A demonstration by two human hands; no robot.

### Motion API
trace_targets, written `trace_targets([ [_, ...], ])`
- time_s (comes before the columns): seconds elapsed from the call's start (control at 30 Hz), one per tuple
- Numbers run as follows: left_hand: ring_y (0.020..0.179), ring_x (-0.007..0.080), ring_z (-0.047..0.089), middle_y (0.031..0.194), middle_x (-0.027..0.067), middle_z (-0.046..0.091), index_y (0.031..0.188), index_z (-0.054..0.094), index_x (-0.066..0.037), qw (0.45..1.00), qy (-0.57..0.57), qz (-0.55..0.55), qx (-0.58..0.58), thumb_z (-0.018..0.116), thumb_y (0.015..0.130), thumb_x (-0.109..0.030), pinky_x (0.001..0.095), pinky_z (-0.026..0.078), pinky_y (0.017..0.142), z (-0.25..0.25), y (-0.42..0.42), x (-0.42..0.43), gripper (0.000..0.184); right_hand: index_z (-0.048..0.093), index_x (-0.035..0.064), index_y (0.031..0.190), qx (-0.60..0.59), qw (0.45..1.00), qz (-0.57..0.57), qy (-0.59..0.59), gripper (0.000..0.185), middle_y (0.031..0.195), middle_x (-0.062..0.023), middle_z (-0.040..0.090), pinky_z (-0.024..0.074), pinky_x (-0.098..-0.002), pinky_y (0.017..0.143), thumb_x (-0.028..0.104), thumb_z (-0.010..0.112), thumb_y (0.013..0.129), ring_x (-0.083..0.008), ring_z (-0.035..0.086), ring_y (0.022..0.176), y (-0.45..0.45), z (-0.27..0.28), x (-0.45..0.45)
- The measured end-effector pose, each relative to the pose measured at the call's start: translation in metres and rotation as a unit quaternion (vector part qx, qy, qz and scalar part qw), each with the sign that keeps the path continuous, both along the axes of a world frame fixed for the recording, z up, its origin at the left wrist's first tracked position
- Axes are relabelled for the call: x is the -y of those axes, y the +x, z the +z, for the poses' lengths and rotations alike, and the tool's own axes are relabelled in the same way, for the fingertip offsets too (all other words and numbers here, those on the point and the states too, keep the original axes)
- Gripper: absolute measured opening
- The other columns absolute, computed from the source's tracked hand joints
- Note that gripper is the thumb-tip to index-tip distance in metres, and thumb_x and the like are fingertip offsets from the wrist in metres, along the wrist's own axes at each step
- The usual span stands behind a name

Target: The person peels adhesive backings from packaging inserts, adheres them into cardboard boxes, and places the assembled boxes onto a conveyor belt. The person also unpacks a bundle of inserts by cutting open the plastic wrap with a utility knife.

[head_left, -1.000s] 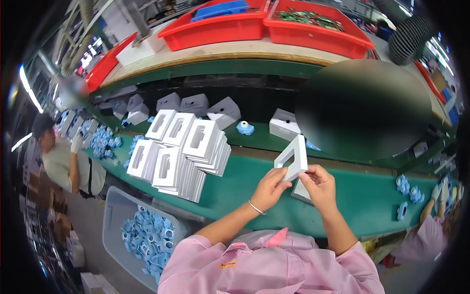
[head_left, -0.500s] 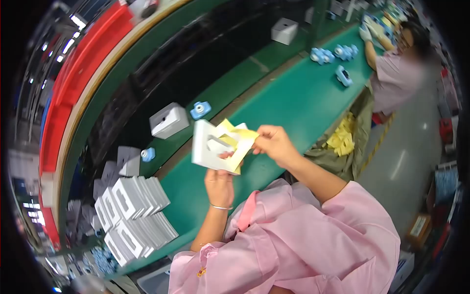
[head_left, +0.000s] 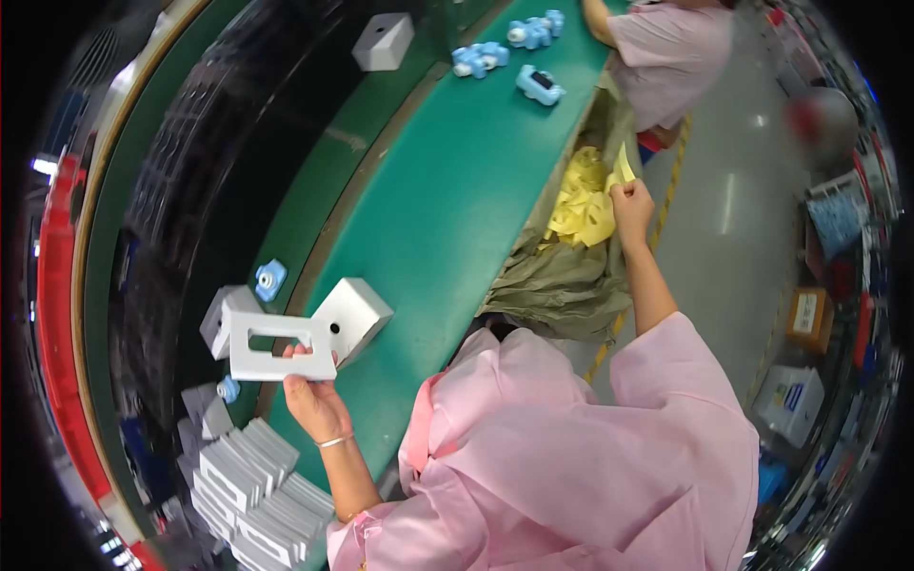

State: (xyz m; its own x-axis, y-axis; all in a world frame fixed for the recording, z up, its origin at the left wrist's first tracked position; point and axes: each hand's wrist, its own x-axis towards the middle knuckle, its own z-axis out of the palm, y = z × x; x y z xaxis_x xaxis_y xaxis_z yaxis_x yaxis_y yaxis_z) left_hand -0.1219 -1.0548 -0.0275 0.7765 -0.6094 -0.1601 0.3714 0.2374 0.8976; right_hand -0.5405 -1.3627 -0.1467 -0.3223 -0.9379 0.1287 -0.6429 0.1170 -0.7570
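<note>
Grip of the left hand (head_left: 317, 407): closed on the edge of a white frame (head_left: 259, 367), with fingers showing through its window. Grip of the right hand (head_left: 632, 207): pinched on a yellow strip (head_left: 625, 164), raised beside a yellow heap (head_left: 581, 211) in a grey-green sack (head_left: 562, 293). Half a second ago the yellow piece lay against the frame; the two are now well apart, one per hand, and no yellow shows on the frame's visible face. For this piece, the separation appears complete. The frame is held up at the bench (head_left: 419, 205), in front of a white box (head_left: 360, 324); whether they touch cannot be told.

Counts: held frames, one; held strips, one; blue camera-shaped pieces, five, three of them on the bench's far part (head_left: 540, 86) and two beside the boxes (head_left: 270, 280). The stacked frames (head_left: 262, 504) and heaped yellow pieces overlap too much to number.
</note>
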Motion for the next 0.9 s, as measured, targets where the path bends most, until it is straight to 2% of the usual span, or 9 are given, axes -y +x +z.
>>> trace_targets([
  [0.07,0.109,0.0213,0.049,0.127,0.0102,0.045,0.114,0.049,0.000,0.997,0.055,0.011,0.051,0.050,0.090,-0.011,0.0400,0.047,0.091,-0.005,0.005,-0.009,0.027,0.061,-0.0003,0.081,-0.133,0.980,0.073,0.130,0.031,0.071,-0.0130,0.063,0.0484,-0.0349,0.062,0.029,0.065,0.070,-0.0282,0.061,0.068,0.001,-0.064,0.023],
  [0.13,0.107,0.0222,0.050,0.125,0.0115,0.046,0.111,0.054,0.001,0.982,0.154,0.003,0.105,0.052,0.087,-0.008,0.0344,0.047,0.089,-0.004,0.015,-0.019,0.026,0.063,-0.0002,0.090,-0.266,0.916,0.157,0.257,0.034,0.082,-0.0141,0.065,0.0492,-0.0364,0.066,0.027,0.066,0.071,-0.0304,0.061,0.069,-0.008,-0.179,0.054],
  [0.17,0.107,0.0222,0.050,0.125,0.0115,0.046,0.111,0.054,0.001,0.980,0.160,0.027,0.115,0.052,0.087,-0.008,0.0344,0.047,0.089,-0.002,0.019,-0.022,0.026,0.063,-0.0002,0.090,-0.258,0.915,0.182,0.252,0.034,0.082,-0.0141,0.065,0.0492,-0.0364,0.066,0.027,0.066,0.071,-0.0304,0.061,0.069,0.005,-0.123,0.042],
  [0.23,0.108,0.0235,0.050,0.124,0.0125,0.046,0.109,0.057,0.001,0.875,0.349,-0.008,0.334,0.061,0.083,-0.009,0.0314,0.046,0.087,-0.004,0.020,-0.028,0.029,0.062,-0.0015,0.094,-0.082,0.963,0.234,0.110,0.032,0.086,-0.0135,0.065,0.0494,-0.0354,0.068,0.021,0.066,0.072,-0.0292,0.061,0.071,0.095,0.002,0.003],
  [0.27,0.108,0.0247,0.050,0.123,0.0136,0.046,0.108,0.058,0.000,0.875,0.341,0.005,0.343,0.066,0.078,-0.009,0.0322,0.046,0.088,-0.010,0.019,-0.030,0.032,0.062,-0.0014,0.097,0.019,0.949,0.314,0.039,0.027,0.087,-0.0131,0.065,0.0490,-0.0337,0.070,0.014,0.063,0.075,-0.0269,0.061,0.075,0.124,0.028,-0.015],
  [0.33,0.108,0.0259,0.050,0.123,0.0146,0.047,0.107,0.060,-0.001,0.876,0.327,0.014,0.353,0.071,0.074,-0.010,0.0330,0.045,0.088,-0.018,0.015,-0.028,0.035,0.062,0.0047,0.104,0.127,0.870,0.476,0.026,0.030,0.097,-0.0088,0.062,0.0477,-0.0305,0.074,0.009,0.062,0.075,-0.0220,0.059,0.080,0.179,0.076,-0.065],
  [0.4,0.110,0.0307,0.050,0.126,0.0181,0.045,0.107,0.061,-0.002,0.741,0.416,-0.012,0.526,0.075,0.068,-0.011,0.0353,0.043,0.093,-0.023,0.010,-0.025,0.042,0.055,0.0048,0.116,0.167,0.772,0.613,0.003,0.043,0.114,-0.0093,0.056,0.0472,-0.0283,0.077,0.004,0.064,0.074,-0.0184,0.056,0.090,0.224,0.086,-0.108],
  [0.57,0.110,0.0328,0.051,0.129,0.0201,0.044,0.107,0.062,-0.004,0.742,0.396,-0.011,0.541,0.076,0.066,-0.013,0.0348,0.041,0.096,-0.045,0.003,-0.018,0.044,0.053,0.0018,0.117,0.270,0.755,0.597,0.038,0.044,0.120,-0.0101,0.053,0.0473,-0.0268,0.079,0.003,0.065,0.074,-0.0194,0.055,0.095,0.283,0.057,-0.176],
  [0.9,0.114,0.0334,0.049,0.132,0.0211,0.042,0.106,0.063,-0.004,0.748,0.404,-0.018,0.527,0.075,0.066,-0.010,0.0353,0.040,0.097,-0.072,0.009,-0.011,0.043,0.056,0.0017,0.102,0.186,0.822,0.536,-0.045,0.030,0.108,-0.0089,0.058,0.0462,-0.0279,0.071,0.003,0.064,0.073,-0.0195,0.055,0.086,0.301,0.020,-0.179],
])
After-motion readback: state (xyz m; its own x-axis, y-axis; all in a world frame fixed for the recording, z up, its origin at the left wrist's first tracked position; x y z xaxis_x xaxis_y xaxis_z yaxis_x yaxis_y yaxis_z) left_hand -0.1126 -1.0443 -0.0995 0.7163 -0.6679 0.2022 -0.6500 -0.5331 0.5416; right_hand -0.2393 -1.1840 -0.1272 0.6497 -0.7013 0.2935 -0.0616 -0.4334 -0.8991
